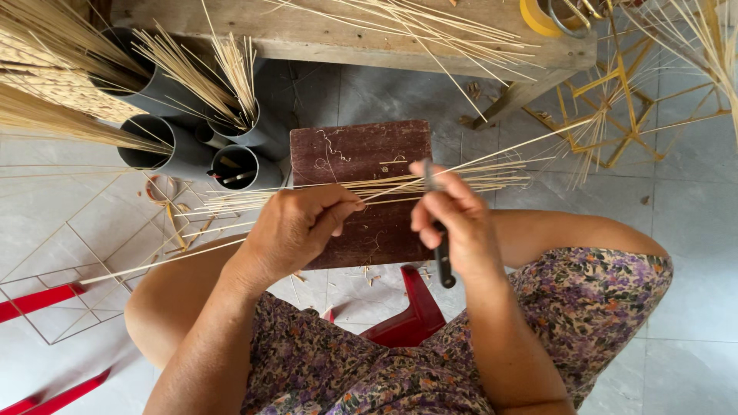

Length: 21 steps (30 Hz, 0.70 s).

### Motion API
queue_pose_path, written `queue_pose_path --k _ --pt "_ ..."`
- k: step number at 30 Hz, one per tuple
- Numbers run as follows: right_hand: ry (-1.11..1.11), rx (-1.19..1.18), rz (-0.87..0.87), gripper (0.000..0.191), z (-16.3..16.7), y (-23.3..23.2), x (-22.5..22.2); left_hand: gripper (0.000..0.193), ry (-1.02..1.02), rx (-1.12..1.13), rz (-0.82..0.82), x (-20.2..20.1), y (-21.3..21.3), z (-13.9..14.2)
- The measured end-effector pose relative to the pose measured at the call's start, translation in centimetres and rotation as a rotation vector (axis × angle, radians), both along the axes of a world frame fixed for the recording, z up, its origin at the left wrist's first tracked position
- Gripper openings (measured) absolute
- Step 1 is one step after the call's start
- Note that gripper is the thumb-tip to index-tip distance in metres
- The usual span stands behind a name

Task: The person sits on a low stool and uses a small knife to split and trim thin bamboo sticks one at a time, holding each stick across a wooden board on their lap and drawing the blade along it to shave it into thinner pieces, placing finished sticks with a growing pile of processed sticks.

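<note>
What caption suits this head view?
Left hand grips bamboo sticks while right hand holds a knife.

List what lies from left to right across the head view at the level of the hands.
Grey tubes → left hand pinching thin sticks → dark wooden board → right hand with a dark-handled knife → yellow stick frame.

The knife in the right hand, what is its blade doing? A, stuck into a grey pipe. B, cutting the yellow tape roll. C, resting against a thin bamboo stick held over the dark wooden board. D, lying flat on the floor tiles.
C: the right hand grips the dark-handled knife, blade up against the thin bamboo stick that the left hand pinches above the wooden board.
</note>
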State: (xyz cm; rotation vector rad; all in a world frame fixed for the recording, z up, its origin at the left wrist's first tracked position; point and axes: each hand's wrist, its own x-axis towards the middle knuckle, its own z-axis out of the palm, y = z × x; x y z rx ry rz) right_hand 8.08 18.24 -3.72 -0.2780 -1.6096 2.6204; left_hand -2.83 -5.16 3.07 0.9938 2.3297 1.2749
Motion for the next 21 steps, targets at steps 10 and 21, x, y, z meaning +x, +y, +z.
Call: queue_pose_path --k 10,21 --pt "0.050 0.073 0.107 0.038 -0.6 -2.7 0.4 0.008 0.030 -0.021 -0.002 0.5 1.0 -0.2" --pt "0.092 -0.266 -0.155 0.037 -2.6 5.1 0.5 0.011 -0.017 -0.036 0.063 -0.3 -0.8 1.0"
